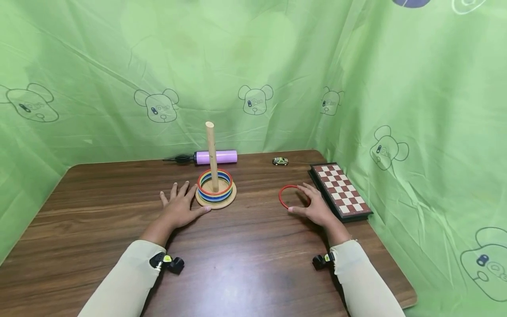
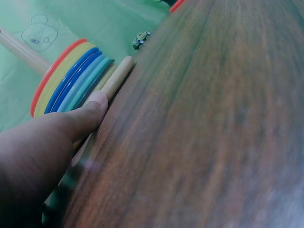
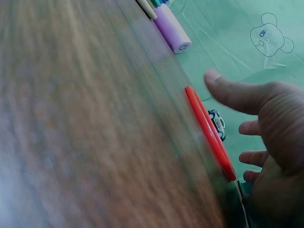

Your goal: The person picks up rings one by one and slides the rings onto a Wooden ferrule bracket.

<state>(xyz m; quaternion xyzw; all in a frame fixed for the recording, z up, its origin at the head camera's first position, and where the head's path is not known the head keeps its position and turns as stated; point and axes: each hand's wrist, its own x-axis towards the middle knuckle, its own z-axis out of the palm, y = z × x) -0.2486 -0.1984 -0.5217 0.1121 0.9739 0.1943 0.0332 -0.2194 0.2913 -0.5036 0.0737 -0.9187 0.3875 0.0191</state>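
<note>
A wooden peg (image 1: 212, 154) rises from a round wooden base (image 1: 233, 196). Several coloured rings (image 2: 71, 78) lie stacked around it, a red one on top. Beside the base, my left hand (image 1: 180, 209) rests with its fingers spread on the table; the thumb (image 2: 97, 102) touches the base's near edge. A loose red ring (image 1: 280, 198) lies flat on the table to the right. Over that ring's right side is my right hand (image 1: 314, 208), thumb and fingers spread. In the right wrist view, a gap shows between the thumb (image 3: 237, 92) and the red ring (image 3: 211, 135).
Behind the peg lies a purple hand pump (image 1: 223, 157) with a black nozzle. A small toy car (image 1: 280, 161) stands near the table's back edge. To the right of my right hand is a chessboard case (image 1: 342, 189). Green curtain (image 1: 277, 53) surrounds the brown table (image 1: 245, 246).
</note>
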